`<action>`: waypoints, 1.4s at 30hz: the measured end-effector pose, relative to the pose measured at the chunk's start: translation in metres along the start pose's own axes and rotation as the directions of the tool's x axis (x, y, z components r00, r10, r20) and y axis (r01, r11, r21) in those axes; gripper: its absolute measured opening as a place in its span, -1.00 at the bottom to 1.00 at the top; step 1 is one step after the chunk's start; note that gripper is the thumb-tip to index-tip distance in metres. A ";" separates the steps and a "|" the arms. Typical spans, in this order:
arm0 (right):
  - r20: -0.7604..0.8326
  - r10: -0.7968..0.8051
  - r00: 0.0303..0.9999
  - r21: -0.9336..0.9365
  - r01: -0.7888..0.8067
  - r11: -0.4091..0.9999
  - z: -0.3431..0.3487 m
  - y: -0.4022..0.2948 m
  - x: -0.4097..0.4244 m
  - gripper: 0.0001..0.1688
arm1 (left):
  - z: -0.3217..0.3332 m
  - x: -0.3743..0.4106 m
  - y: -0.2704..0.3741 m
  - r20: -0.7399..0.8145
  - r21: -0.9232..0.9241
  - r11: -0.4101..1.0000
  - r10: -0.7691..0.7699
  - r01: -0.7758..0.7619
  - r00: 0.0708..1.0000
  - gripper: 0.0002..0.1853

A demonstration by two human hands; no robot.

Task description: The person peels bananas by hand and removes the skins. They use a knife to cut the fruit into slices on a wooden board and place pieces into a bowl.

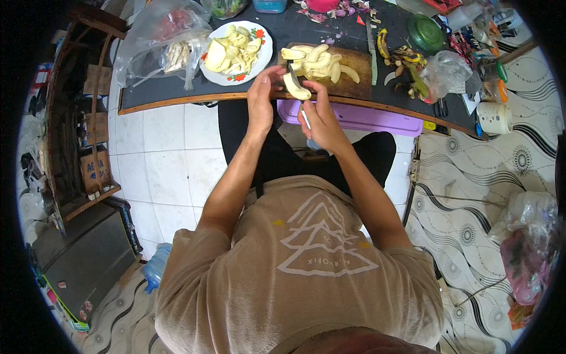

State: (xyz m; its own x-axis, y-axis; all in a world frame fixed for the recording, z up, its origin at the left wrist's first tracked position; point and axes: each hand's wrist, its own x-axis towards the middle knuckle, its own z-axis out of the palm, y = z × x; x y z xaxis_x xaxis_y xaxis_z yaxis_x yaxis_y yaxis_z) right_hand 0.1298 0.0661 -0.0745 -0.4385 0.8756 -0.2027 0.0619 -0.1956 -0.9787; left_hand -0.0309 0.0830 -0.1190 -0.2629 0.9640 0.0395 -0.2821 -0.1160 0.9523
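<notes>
A peeled banana (295, 87) is between my two hands at the table's front edge, with a knife blade (291, 70) along it. My right hand (322, 116) grips the knife's pale handle (305, 118); its thumb and forefinger are at the banana's near end. My left hand (262, 98) is beside the banana's left side, fingers spread; whether its fingertips touch the fruit is hard to see. Behind them, several peeled bananas (319, 59) lie heaped on a wooden cutting board (360, 86). A floral-rimmed plate (266, 55) to the left holds pale yellow slices (232, 51).
Right of the board lie a long green-handled knife (372, 57), banana peels (409, 59) and a plastic bag (446, 73). Clear plastic bags (166, 44) are at the left, onion skins (340, 11) at the back. A purple plastic lid (376, 118) is under the table's wooden edge (177, 102).
</notes>
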 end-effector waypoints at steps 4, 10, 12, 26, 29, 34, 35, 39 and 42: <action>0.003 -0.063 0.998 0.000 0.063 0.998 0.003 -0.024 -0.026 -0.48 | 0.006 -0.003 0.040 0.225 0.152 0.988 -0.026 -0.008 0.974 -0.48; -0.054 -0.264 0.963 -0.516 0.200 0.833 0.002 -0.061 -0.052 -0.39 | 0.008 -0.018 0.060 0.507 -0.104 0.991 0.122 -0.080 0.853 0.00; -0.037 -0.253 0.967 -0.590 0.183 0.786 0.004 -0.070 -0.059 -0.34 | 0.016 -0.023 0.064 0.520 -0.125 0.979 0.201 -0.158 0.830 0.15; 0.084 -0.372 0.924 -0.771 0.297 0.563 0.009 -0.102 -0.082 -0.19 | 0.015 -0.036 0.078 0.493 -0.162 0.980 0.185 -0.119 0.850 0.02; 0.116 -0.438 0.892 -0.794 0.348 0.498 0.005 -0.102 -0.086 -0.17 | 0.020 -0.039 0.085 0.528 -0.316 0.949 0.171 0.005 0.832 0.05; 0.118 -0.360 0.926 -0.646 0.346 0.681 0.003 -0.102 -0.091 -0.20 | 0.021 -0.037 0.073 0.436 -0.757 0.590 0.137 0.281 0.889 0.03; 0.125 -0.352 0.928 -0.604 0.353 0.715 0.005 -0.103 -0.092 -0.21 | 0.025 -0.038 0.075 0.378 -0.822 0.481 0.061 0.305 0.924 -0.02; 0.107 -0.290 0.951 -0.448 0.307 0.840 0.012 -0.100 -0.095 -0.25 | 0.038 -0.034 0.083 0.414 -0.775 0.590 0.205 0.226 0.887 -0.21; 0.062 -0.090 0.994 -0.326 0.106 0.939 0.015 -0.109 -0.099 -0.26 | 0.044 -0.039 0.084 0.435 -0.777 0.541 0.093 0.321 0.896 -0.39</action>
State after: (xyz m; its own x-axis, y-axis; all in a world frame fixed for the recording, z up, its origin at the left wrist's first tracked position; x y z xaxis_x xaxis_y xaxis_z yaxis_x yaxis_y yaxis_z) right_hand 0.1532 -0.0054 0.0523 -0.4970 0.8606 -0.1111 0.3043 0.0529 -0.9511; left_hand -0.0036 0.0465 -0.0276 0.1396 0.9566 0.2559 -0.9543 0.0610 0.2927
